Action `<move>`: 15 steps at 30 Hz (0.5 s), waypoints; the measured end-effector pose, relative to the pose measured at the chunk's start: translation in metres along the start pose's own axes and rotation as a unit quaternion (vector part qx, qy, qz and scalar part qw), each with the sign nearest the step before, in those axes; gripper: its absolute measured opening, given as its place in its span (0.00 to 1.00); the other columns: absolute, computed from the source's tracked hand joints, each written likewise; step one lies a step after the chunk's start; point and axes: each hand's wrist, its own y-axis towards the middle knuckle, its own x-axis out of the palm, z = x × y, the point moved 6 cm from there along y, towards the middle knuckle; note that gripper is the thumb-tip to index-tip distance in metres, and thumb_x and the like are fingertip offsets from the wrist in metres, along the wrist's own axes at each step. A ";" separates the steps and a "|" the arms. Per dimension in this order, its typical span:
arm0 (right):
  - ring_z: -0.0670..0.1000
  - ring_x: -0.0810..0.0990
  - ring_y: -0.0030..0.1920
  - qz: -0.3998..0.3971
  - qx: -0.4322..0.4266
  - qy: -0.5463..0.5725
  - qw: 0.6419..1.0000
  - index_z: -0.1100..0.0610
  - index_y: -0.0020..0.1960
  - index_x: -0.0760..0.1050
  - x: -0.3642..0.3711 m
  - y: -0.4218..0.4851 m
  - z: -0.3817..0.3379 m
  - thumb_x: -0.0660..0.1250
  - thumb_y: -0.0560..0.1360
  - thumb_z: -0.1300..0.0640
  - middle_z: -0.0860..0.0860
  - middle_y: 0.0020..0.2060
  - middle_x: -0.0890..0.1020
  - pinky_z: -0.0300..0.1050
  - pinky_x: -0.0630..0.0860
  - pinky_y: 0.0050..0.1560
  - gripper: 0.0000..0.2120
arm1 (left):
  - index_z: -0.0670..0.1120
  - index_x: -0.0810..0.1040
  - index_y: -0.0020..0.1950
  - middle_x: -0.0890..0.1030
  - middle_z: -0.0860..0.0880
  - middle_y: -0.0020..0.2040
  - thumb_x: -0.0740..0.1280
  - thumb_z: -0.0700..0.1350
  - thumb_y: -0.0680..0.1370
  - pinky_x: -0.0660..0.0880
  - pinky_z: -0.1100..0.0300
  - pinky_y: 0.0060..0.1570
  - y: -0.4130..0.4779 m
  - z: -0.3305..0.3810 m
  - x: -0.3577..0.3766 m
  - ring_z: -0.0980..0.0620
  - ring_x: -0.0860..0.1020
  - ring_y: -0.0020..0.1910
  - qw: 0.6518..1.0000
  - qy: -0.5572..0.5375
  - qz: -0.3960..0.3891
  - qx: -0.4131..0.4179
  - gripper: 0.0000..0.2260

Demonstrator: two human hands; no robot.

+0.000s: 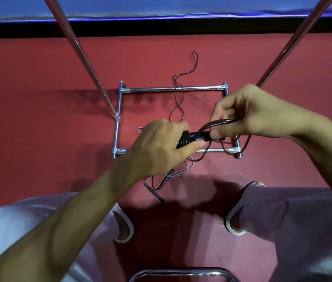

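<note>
My left hand (161,147) grips the black ribbed handle (189,138) of a skipping rope, held above a red floor. My right hand (248,112) pinches a loop of the dark rope (216,124) just beside that handle. The rest of the rope (178,94) trails away across the floor in loose bends. A second black handle (153,192) lies on the floor below my hands, next to a tangle of grey cord (185,169).
A chrome tube frame (173,89) lies flat on the red floor (38,119) under my hands, with two slanted chrome poles (83,55) rising from it. My knees are at both lower sides. A chrome bar (181,273) sits at the bottom edge. A blue wall (161,5) runs along the far end.
</note>
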 end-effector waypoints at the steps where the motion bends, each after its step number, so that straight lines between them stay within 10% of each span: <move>1: 0.54 0.74 0.32 0.030 -0.022 -0.004 0.999 0.65 0.42 0.83 -0.004 0.000 -0.001 0.79 0.69 0.63 0.64 0.30 0.79 0.53 0.70 0.37 0.06 | 0.49 0.73 0.38 0.71 0.51 0.27 0.59 0.69 0.76 0.62 0.53 0.32 -0.001 0.001 0.000 0.49 0.70 0.29 1.000 -0.020 -0.012 0.007 0.24; 8: 0.61 0.68 0.30 0.044 -0.099 0.029 0.994 0.62 0.47 0.87 -0.013 0.004 0.003 0.81 0.70 0.58 0.70 0.33 0.78 0.57 0.69 0.32 0.10 | 0.43 0.75 0.37 0.64 0.51 0.28 0.66 0.59 0.78 0.60 0.57 0.30 -0.009 0.020 -0.011 0.54 0.61 0.28 0.974 -0.207 -0.087 0.028 0.20; 15: 0.50 0.68 0.26 -0.044 -0.068 0.105 0.991 0.55 0.32 0.80 0.006 0.019 0.021 0.71 0.78 0.49 0.52 0.24 0.73 0.39 0.67 0.31 0.18 | 0.42 0.74 0.37 0.67 0.47 0.28 0.66 0.58 0.78 0.62 0.55 0.30 -0.010 0.022 -0.036 0.54 0.64 0.28 0.964 -0.264 0.000 0.034 0.20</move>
